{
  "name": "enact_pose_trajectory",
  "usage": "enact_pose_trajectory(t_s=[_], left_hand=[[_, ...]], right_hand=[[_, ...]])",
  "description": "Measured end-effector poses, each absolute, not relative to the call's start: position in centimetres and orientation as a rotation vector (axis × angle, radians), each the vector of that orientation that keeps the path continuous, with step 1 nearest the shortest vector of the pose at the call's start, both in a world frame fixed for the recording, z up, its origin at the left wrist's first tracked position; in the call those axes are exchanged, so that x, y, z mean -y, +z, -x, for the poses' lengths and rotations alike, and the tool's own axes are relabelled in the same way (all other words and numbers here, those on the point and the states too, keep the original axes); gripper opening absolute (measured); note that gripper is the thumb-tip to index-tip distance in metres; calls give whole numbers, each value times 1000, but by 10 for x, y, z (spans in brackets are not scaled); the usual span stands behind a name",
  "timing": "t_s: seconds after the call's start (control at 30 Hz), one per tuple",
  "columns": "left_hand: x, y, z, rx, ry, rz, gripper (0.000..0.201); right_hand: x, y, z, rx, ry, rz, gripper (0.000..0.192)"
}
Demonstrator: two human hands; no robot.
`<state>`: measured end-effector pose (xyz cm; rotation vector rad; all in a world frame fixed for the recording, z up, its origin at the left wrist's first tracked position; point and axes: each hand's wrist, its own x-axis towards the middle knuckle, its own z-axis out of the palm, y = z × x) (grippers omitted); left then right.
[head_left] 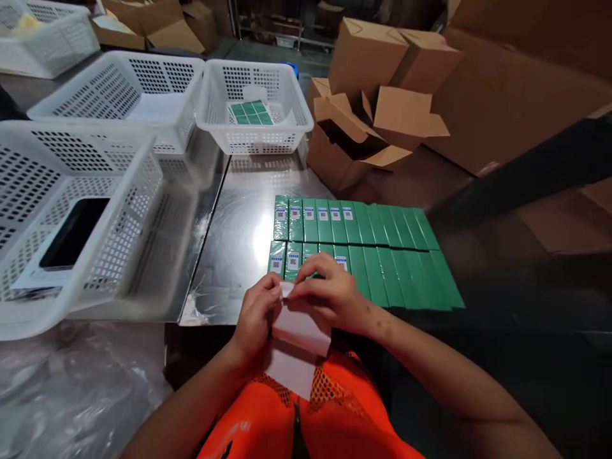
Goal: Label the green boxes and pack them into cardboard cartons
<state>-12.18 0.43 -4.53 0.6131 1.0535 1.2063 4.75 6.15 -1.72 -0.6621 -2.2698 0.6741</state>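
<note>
Both the left hand (255,312) and right hand (329,293) pinch a white label sheet (299,331) beside green boxes (382,248), while one white basket (255,105) holds green packs (251,113) and another basket (62,217) a black phone (74,233).

The person wears a bright orange vest (310,414) at 6 o'clock in the view. Its upper part is open mesh with small dark holes, its lower part smoother cloth. A dark zip (297,430) runs down the middle of the front. Both forearms are bare, with no sleeves, gloves, watch or rings showing on the left hand (255,319) or right hand (335,296).
</note>
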Motion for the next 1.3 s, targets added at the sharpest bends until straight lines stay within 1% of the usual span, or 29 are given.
enact_pose_trajectory(t_s=[0.07, 0.1, 0.17, 0.27, 0.33, 0.37, 0.4, 0.5, 0.53, 0.6, 0.73, 0.87, 0.97, 1.13, 1.23, 1.3], left_hand=[[-4, -43, 122, -1094, 1177, -659, 23], [-5, -41, 121, -1117, 1160, -672, 24], [-5, -38, 120, -1144, 1120, -669, 25], [-5, -35, 120, -1157, 1071, -642, 31], [-5, -35, 121, -1156, 1045, -643, 34], [-5, -35, 121, -1159, 1036, -650, 35], [-5, -35, 122, -1163, 1030, -661, 35], [-5, -36, 122, -1175, 1015, -721, 33], [-6, -37, 123, -1182, 1010, -743, 33], [-6, -38, 123, -1189, 1004, -776, 32], [-5, -40, 124, -1176, 1008, -779, 32], [-6, -40, 124, -1173, 1008, -771, 32], [-7, -40, 124, -1166, 1007, -762, 31], [-4, -40, 124, -1150, 1010, -739, 30], [-4, -39, 125, -1119, 1017, -691, 31], [-6, -35, 129, -1065, 988, -586, 34]], right_hand=[[-52, -16, -51, 2304, 543, 489, 11], [-47, -14, -54, 2292, 551, 425, 12], [-40, -4, -63, 2210, 709, 411, 11], [-44, 12, -86, 1906, 985, 754, 9], [-58, 17, -107, 1645, 1059, 1066, 7], [-67, 16, -117, 1550, 1096, 1202, 10], [-76, 14, -127, 1492, 1152, 1315, 18], [-98, 2, -148, 1449, 1370, 1515, 59], [-103, -2, -151, 1440, 1431, 1551, 68], [-108, -11, -154, 1418, 1495, 1601, 72], [-112, -20, -154, 1416, 1542, 1619, 70], [-111, -23, -153, 1435, 1529, 1619, 70], [-109, -23, -151, 1564, 1378, 1711, 67], [-113, -16, -147, 1899, 988, 1978, 44], [-120, -11, -150, 1939, 835, 2090, 48], [-123, -10, -154, 1968, 815, 2123, 52]])
